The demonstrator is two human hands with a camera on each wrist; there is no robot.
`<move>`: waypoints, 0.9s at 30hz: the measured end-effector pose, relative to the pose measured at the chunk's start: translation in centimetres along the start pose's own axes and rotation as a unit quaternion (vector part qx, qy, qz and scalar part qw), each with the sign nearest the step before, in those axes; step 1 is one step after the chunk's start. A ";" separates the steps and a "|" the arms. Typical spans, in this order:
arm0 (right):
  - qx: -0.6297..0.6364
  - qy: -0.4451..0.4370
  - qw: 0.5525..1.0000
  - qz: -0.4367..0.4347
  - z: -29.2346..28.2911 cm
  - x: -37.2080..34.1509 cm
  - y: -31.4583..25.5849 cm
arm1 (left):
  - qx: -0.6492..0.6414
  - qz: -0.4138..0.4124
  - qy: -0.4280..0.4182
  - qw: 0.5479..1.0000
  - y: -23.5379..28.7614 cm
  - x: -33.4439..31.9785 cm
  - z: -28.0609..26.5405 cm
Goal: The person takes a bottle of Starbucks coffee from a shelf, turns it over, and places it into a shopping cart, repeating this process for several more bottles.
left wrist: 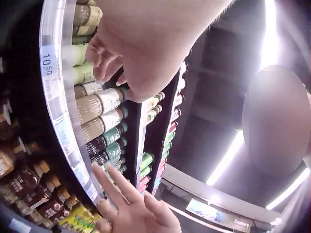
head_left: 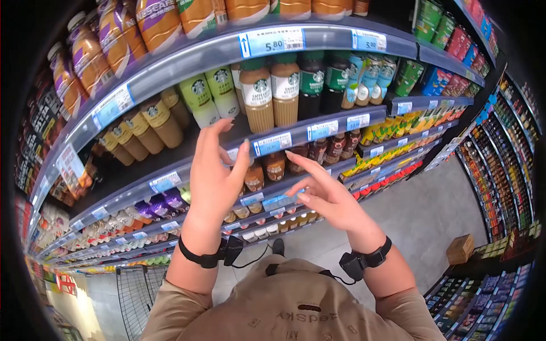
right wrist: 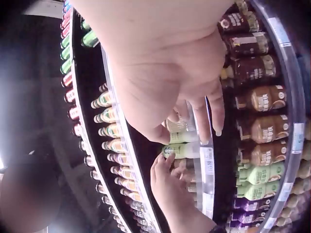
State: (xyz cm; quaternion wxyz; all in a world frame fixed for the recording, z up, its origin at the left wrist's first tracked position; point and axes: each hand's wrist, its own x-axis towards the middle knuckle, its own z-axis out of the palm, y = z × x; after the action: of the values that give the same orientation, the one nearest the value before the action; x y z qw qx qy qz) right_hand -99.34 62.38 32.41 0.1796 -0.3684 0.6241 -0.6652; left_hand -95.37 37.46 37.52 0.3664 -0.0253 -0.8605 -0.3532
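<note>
My left hand (head_left: 215,173) is raised before the drinks shelf, fingers pointing up and thumb apart, with nothing in its grasp. Just beyond its fingertips stand light green bottles (head_left: 197,91) and two Caffe Latte bottles (head_left: 257,94) with white labels. To the right and a little lower, my right hand (head_left: 330,196) reaches forward with loosely bent fingers and holds nothing. Its index fingertip overlaps the brown bottles (head_left: 275,166) on the shelf below. In the left wrist view the Caffe Latte bottles (left wrist: 92,107) lie between both hands. The right wrist view shows the left hand (right wrist: 177,194) beside a green bottle (right wrist: 182,150).
A shelf edge with price tags (head_left: 272,143) runs across in front of the hands. Dark green-labelled bottles (head_left: 311,79) stand right of the lattes. A wire cart (head_left: 133,295) is at lower left, and a cardboard box (head_left: 459,249) sits on the floor at right.
</note>
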 end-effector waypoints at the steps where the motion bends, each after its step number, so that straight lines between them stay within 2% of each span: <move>1: -0.003 0.000 1.000 0.001 -0.2 1.3 -0.3 | 0.007 -0.002 0.004 1.000 0.1 1.1 0.5; 4: 0.034 -0.011 0.999 -0.034 -1.2 5.0 -0.7 | -0.009 -0.026 -0.027 0.999 -1.5 3.9 2.0; 7: 0.071 -0.035 0.997 -0.017 -1.8 7.2 -1.3 | 0.022 -0.021 -0.058 0.998 -2.2 5.3 2.8; 13: 0.043 -0.034 0.998 -0.001 -3.4 8.1 -0.9 | 0.043 0.011 -0.061 0.997 -3.1 6.2 3.2; 15: 0.047 -0.030 0.998 -0.029 -3.9 8.4 -0.4 | 0.095 0.031 -0.068 0.993 -3.4 6.5 3.3; 19: 0.019 -0.034 0.999 -0.028 -4.5 8.6 0.2 | 0.075 0.012 -0.056 0.996 -3.0 7.0 3.9; 23: -0.015 -0.090 0.994 -0.053 -5.4 9.0 0.1 | 0.090 -0.011 -0.043 0.995 -2.4 7.2 4.4; 27: 0.001 -0.086 0.996 -0.025 -5.7 9.3 -0.7 | 0.090 -0.007 -0.026 0.996 -2.7 6.5 4.8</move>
State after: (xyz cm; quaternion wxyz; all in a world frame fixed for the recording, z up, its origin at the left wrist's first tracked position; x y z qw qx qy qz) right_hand -109.39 59.97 35.82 0.2164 -0.4397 0.5960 -0.6361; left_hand -103.85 37.04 37.81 0.3417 0.0050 -0.8984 -0.2758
